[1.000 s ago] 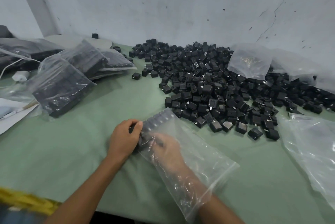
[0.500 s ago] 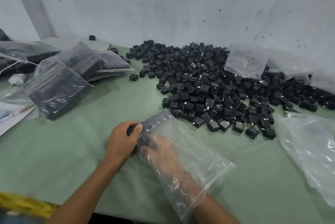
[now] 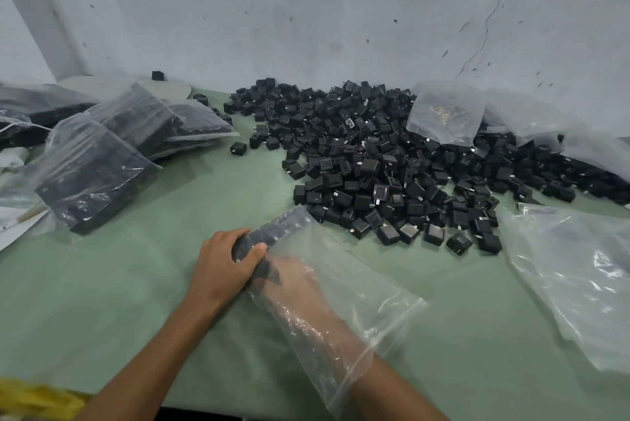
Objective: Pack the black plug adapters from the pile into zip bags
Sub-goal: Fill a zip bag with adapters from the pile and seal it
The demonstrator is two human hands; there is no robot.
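A person is sitting at a green worktop, packing black plug adapters. Compared with a second ago, very little is changing: both hands are staying at the same clear zip bag, which is lying flat near the middle of the worktop.

The left hand is gripping the bag's far corner from outside, its fingers curling round the plastic and the adapters within. The right hand is still reaching deep inside the bag through its open mouth. The plastic is blurring its fingers, so I cannot tell whether they are spread or pinching anything.

A short row of adapters is sitting along the closed end of the bag; the rest of the bag is looking empty. This suggests the filling is only beginning, and the row is being squared up.

The big pile is lying just beyond the bag. Filled bags are resting to the left, empty bags to the right.
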